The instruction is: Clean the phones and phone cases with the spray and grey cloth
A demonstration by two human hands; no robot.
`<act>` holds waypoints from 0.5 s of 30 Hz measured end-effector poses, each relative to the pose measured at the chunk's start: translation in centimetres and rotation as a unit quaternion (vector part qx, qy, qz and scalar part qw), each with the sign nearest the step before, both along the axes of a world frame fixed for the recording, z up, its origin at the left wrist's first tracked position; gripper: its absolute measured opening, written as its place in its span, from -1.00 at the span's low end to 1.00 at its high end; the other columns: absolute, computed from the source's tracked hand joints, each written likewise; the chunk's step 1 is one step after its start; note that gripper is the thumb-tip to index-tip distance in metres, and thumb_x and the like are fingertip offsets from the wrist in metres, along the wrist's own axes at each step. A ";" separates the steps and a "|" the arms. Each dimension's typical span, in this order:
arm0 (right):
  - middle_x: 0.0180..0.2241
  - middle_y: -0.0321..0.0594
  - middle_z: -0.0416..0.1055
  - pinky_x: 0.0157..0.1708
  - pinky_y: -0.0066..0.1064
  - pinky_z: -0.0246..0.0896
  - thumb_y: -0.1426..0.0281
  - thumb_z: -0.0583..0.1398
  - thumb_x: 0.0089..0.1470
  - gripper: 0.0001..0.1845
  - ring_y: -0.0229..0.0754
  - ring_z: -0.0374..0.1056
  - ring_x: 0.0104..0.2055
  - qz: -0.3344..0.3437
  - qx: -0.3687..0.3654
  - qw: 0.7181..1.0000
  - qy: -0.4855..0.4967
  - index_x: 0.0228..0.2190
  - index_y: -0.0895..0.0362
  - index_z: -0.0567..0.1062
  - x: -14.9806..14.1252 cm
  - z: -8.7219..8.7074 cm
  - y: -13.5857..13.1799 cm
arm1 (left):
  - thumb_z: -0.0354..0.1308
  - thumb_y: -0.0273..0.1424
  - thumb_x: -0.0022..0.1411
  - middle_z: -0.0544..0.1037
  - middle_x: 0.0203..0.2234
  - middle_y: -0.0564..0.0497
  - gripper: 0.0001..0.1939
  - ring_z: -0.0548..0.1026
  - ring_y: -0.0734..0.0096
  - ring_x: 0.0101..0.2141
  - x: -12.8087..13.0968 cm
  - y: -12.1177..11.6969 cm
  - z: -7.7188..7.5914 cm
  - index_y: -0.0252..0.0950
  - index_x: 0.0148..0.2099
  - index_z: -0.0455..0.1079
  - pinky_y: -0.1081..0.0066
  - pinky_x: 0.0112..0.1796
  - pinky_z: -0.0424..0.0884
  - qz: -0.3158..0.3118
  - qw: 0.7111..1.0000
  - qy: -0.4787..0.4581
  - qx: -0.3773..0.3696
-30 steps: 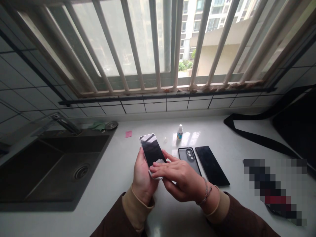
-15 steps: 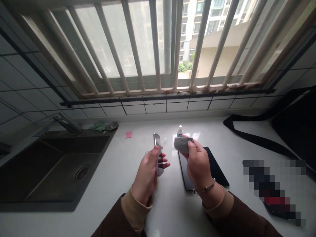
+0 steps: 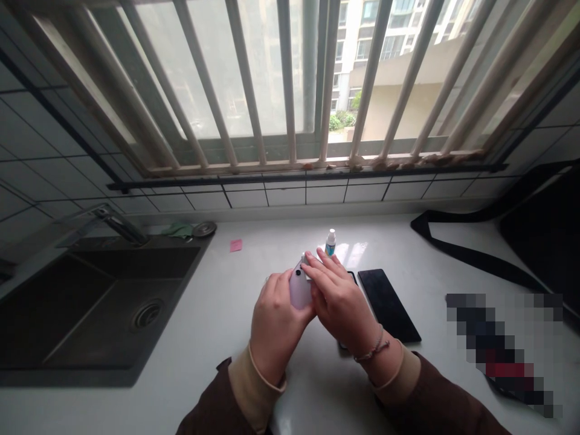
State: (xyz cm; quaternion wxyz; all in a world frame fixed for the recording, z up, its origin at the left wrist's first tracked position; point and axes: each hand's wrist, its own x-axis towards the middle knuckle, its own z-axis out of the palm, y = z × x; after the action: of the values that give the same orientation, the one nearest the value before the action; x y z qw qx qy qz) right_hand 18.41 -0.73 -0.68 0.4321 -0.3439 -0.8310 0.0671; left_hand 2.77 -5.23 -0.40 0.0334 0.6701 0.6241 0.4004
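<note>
My left hand [image 3: 276, 314] grips a pale phone [image 3: 299, 289] with its back and camera lenses turned up toward me. My right hand [image 3: 338, 296] lies over the phone's upper part, fingers flat and pressed onto it; a bit of grey cloth [image 3: 306, 266] peeks out under the fingertips. A black phone [image 3: 389, 305] lies flat on the white counter [image 3: 226, 302] just right of my hands. A dark phone case [image 3: 350, 279] is mostly hidden beneath my right hand. A small white dropper bottle [image 3: 330, 241] stands beyond my fingers.
A dark sink [image 3: 99, 302] with a tap [image 3: 120, 225] fills the left side. A pink sticky note [image 3: 235, 244] lies on the counter behind. A black bag with a strap [image 3: 475, 251] occupies the right. A barred window [image 3: 290, 90] runs along the wall.
The phone was screen up, then turned on edge, and now shows its back. My right hand lifted the cloth away and has come back down onto the phone.
</note>
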 end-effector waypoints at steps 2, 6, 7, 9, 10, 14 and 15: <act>0.33 -0.06 0.43 0.46 0.25 0.12 0.57 0.08 0.36 -0.51 0.14 0.18 0.50 -0.003 0.008 1.000 -0.026 0.21 0.09 0.52 0.0 0.0 0.1 | 0.40 -0.33 0.24 0.58 -0.09 -0.18 -0.53 0.55 -0.02 -0.10 0.0 0.0 -0.1 -0.24 0.16 0.44 0.07 -0.03 0.49 0.003 1.000 0.006 0.002; 0.30 -0.09 0.47 0.50 0.26 0.00 0.56 0.10 0.33 -0.53 0.13 0.18 0.49 0.016 0.007 0.998 -0.053 0.18 0.09 0.54 0.3 0.3 0.1 | 0.38 -0.34 0.26 0.58 -0.09 -0.20 -0.57 0.56 -0.03 -0.11 -0.1 0.1 -0.2 -0.25 0.15 0.45 0.06 -0.04 0.51 0.008 1.000 0.015 0.007; 0.30 -0.10 0.48 0.52 0.26 -0.05 0.55 0.12 0.33 -0.54 0.12 0.20 0.48 0.028 0.005 0.998 -0.058 0.18 0.08 0.54 0.3 0.4 0.0 | 0.34 -0.36 0.29 0.58 -0.10 -0.20 -0.61 0.56 -0.02 -0.12 -0.1 0.1 -0.3 -0.25 0.14 0.45 0.05 -0.04 0.52 0.008 1.000 0.018 0.011; 0.27 -0.13 0.51 0.55 0.23 -0.18 0.52 0.14 0.33 -0.57 0.08 0.25 0.46 0.063 -0.001 0.996 -0.066 0.16 0.06 0.54 0.2 0.5 -0.3 | 0.24 -0.43 0.35 0.59 -0.10 -0.19 -0.70 0.57 0.00 -0.12 -0.2 0.2 -0.4 -0.24 0.12 0.47 0.06 -0.03 0.52 0.008 1.000 0.018 0.020; 0.26 -0.15 0.52 0.57 0.21 -0.25 0.51 0.15 0.32 -0.59 0.06 0.28 0.44 0.082 -0.004 0.994 -0.069 0.14 0.05 0.55 0.1 0.6 -0.4 | 0.19 -0.47 0.38 0.60 -0.10 -0.19 -0.72 0.58 0.02 -0.12 -0.3 0.3 -0.5 -0.24 0.11 0.47 0.06 -0.02 0.53 0.008 1.000 0.016 0.024; 0.18 -0.21 0.60 0.59 0.14 -0.40 0.51 0.15 0.32 -0.65 -0.05 0.39 0.37 0.130 -0.005 0.989 -0.074 0.06 0.01 0.57 -0.1 0.8 -0.7 | 0.13 -0.54 0.38 0.60 -0.07 -0.18 -0.68 0.59 0.05 -0.09 -0.5 0.4 -0.8 -0.24 0.14 0.45 0.09 -0.02 0.55 0.010 0.999 0.007 0.031; 0.17 -0.21 0.60 0.59 0.14 -0.41 0.51 0.15 0.32 -0.65 -0.06 0.39 0.37 0.131 -0.003 0.988 -0.076 0.05 0.01 0.57 -0.1 0.9 -0.7 | 0.13 -0.55 0.38 0.60 -0.07 -0.18 -0.67 0.59 0.05 -0.09 -0.5 0.4 -0.8 -0.23 0.14 0.44 0.09 -0.02 0.55 0.010 0.999 0.008 0.032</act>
State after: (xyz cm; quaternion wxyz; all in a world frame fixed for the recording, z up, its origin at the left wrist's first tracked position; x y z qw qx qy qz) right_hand 18.35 -1.46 0.19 0.3544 -0.2372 -0.8990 0.0997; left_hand 2.24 -4.86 -1.19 0.0025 0.6682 0.6174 0.4151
